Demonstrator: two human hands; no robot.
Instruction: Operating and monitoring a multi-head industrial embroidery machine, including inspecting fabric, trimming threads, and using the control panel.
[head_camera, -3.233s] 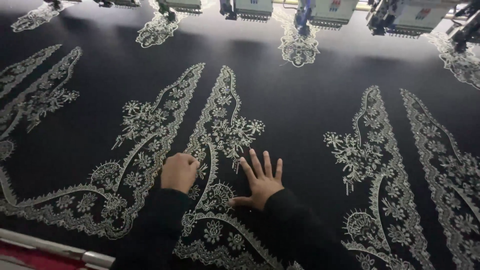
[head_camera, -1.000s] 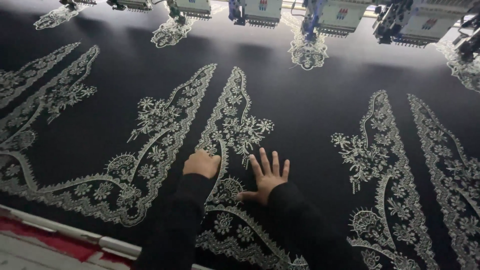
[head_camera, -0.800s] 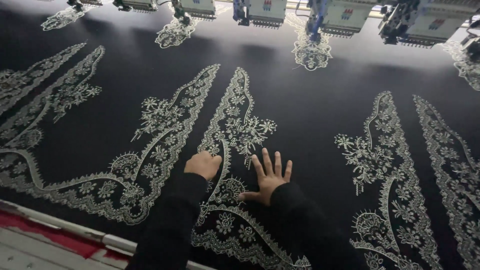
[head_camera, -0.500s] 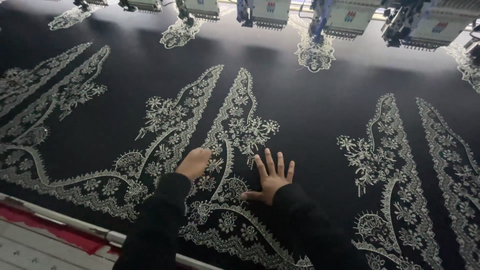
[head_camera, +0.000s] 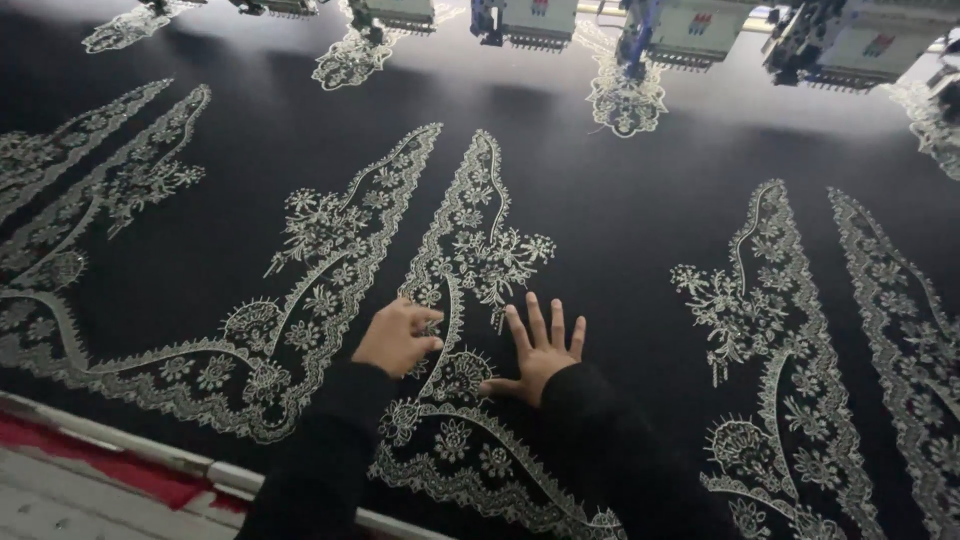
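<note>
A wide sheet of black fabric (head_camera: 620, 220) lies stretched flat, covered in pale floral lace-like embroidery (head_camera: 470, 250) in tall pointed motifs. The right hand (head_camera: 540, 350) rests palm down on the cloth, fingers spread apart and pressing flat beside the stitched border. The left hand (head_camera: 395, 335) sits just beside it, fingers loosely curled together with their tips touching the embroidered edge; it grips nothing that can be made out. Both arms wear dark sleeves (head_camera: 320, 460). Along the far edge stands a row of embroidery machine heads (head_camera: 690, 30), and a pale frame rail (head_camera: 110, 440) runs along the near edge.
</note>
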